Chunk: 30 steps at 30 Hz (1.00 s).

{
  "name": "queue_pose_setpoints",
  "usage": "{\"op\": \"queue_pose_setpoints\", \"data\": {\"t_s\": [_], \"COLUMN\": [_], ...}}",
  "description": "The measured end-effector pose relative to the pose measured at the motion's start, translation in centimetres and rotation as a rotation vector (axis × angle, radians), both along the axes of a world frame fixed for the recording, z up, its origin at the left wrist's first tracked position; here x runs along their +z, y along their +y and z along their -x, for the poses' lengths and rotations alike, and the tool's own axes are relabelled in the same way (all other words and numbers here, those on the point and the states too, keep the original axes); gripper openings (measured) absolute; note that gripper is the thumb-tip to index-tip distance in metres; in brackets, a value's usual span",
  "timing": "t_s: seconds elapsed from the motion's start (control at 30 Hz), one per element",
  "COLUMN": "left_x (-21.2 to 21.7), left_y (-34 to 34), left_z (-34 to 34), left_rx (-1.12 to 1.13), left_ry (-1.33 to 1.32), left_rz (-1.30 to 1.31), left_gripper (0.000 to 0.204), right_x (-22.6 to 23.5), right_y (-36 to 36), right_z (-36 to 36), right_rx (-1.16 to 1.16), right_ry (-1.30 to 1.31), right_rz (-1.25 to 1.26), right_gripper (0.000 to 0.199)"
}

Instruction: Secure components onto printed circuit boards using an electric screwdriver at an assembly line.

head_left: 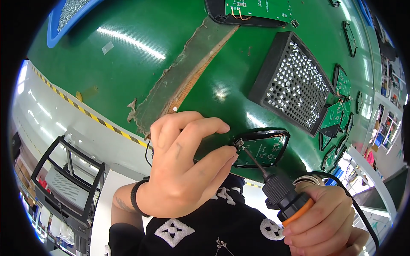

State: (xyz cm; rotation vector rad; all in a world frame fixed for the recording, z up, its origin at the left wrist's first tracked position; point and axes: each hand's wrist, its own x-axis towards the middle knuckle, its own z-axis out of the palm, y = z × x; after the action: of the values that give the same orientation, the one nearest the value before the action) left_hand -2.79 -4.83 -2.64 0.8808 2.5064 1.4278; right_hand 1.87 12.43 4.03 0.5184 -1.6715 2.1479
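My right hand wraps around an electric screwdriver with a black nose and an orange band. Its thin bit slants up and left to a small metal part at the left corner of a green circuit board, which lies in a rounded black housing. My left hand is beside that corner, thumb and index fingertips close together next to the bit, the other fingers bent above them. Whatever those fingertips pinch is hidden. A black cord runs along the right wrist.
A black perforated block full of silvery screws stands beyond the board. Further boards in housings lie at right, another at the far edge. A blue bin of small metal pieces is far left; the green mat has a torn strip.
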Motion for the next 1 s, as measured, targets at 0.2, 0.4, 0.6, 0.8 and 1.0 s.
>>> {"op": "queue_pose_setpoints", "data": {"t_s": [0.2,0.4,0.6,0.8,1.0], "left_x": [0.2,0.3,0.4,0.5,0.6], "left_y": [0.3,0.6,0.7,0.6,0.8], "left_z": [-0.2,-0.4,-0.3,-0.3,-0.4], "left_rx": [-0.024,0.004,0.002,0.003,0.014], "left_ry": [-0.013,-0.011,-0.031,-0.046,-0.055], "left_rz": [0.058,0.110,0.121,0.114,0.119], "left_gripper": [0.020,0.021,0.021,0.021,0.021], "right_x": [-0.2,-0.3,-0.5,-0.5,0.5], "right_y": [0.1,0.0,-0.1,-0.5,-0.7], "right_z": [-0.1,0.2,0.3,0.6,0.8], "right_rx": [0.055,0.059,0.046,0.053,0.032], "right_ry": [0.003,0.049,0.034,0.042,-0.082], "right_rz": [-0.028,-0.002,-0.018,-0.033,-0.139], "right_gripper": [0.048,0.046,0.044,0.039,0.033]}}
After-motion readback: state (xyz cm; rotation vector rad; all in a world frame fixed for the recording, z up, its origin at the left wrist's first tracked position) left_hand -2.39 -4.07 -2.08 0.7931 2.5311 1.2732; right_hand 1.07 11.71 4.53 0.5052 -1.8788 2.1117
